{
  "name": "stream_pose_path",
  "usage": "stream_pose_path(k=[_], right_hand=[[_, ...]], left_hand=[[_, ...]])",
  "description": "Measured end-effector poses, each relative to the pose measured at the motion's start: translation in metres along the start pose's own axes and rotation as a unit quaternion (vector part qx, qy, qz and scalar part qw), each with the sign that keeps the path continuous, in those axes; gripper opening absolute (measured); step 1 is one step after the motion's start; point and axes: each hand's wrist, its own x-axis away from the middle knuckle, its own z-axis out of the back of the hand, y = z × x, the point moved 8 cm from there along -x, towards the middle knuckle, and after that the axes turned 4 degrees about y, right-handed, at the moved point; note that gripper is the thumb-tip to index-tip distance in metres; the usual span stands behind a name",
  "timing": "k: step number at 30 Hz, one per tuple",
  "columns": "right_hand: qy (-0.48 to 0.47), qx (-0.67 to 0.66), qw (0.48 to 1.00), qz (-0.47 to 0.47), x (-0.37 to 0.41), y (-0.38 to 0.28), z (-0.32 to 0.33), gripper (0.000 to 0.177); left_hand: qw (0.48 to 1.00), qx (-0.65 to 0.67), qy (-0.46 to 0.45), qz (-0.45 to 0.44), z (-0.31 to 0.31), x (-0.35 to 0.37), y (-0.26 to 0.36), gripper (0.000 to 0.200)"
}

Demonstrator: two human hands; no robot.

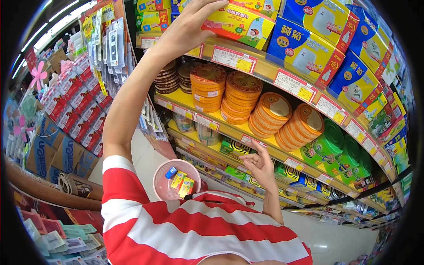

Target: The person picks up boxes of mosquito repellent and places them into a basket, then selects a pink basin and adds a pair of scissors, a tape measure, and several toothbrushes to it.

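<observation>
**One hand up on the top shelf, one hand free in the aisle**

Only got the head view here. The left hand (194, 22) is way up at the upper shelf (265, 71), touching the left end of a yellow-and-red box (238, 24). That box sits by the shelf's front edge, just left of some big blue-and-yellow boxes (304, 48). Fingers are over its top, but honestly can't tell if the grip is closed on it or just resting there.

The right hand (260, 168) has a loose, open grip with nothing in it, fingers a bit curled, in front of the lower shelves. Next shelf down has stacks of round orange tins (242, 97), with green tubs (331, 143) toward its right end.

Below the left arm there's a pink basket (157, 182) holding a blue packet (171, 172) and two small yellow boxes (186, 187).
</observation>
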Motion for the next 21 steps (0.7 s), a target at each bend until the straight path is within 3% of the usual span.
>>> stream_pose_path(k=[7,10,13,21], right_hand=[[-0.006,0.011,1.0,-0.013,-0.001,0.007,0.006,0.06],[-0.002,0.017,1.0,-0.019,0.0,0.006,0.011,0.06],[0.004,0.018,0.999,-0.026,0.001,0.007,0.014,0.06],[-0.011,0.019,0.999,-0.038,0.001,0.015,0.011,0.059]], left_hand=[[0.999,0.017,-0.019,-0.027,-0.003,-0.005,0.0,0.064],[0.992,0.083,-0.083,0.041,-0.011,-0.003,-0.01,0.062],[0.994,0.049,-0.097,0.028,-0.016,0.004,-0.012,0.059],[0.995,0.051,-0.065,0.057,-0.012,0.007,-0.004,0.053]])
